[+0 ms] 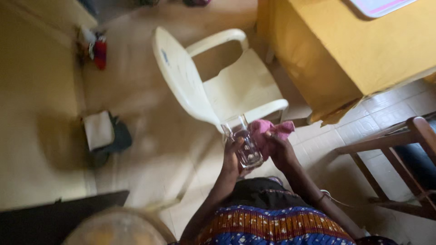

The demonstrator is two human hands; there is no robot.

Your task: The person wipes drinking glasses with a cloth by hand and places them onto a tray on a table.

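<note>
— What is the person wearing?

— A patterned wrap or skirt (277, 224), seen at the near edge of the view. It runs in bands: orange-brown stripes with small pale marks, then a deep blue band with white dots below, and thin purple lines between them.

— Anything above that?

— A dark, nearly black piece of cloth (263, 193) lies just beyond the wrap, at the waist. Its cut is too blurred to tell.

— Sleeves?

— None show; both forearms are bare up to the hands.

— Any jewellery?

— A thin bracelet or band (321, 196) circles the right wrist. The left hand (232, 159) and right hand (280, 149) show no rings that can be made out.
</note>
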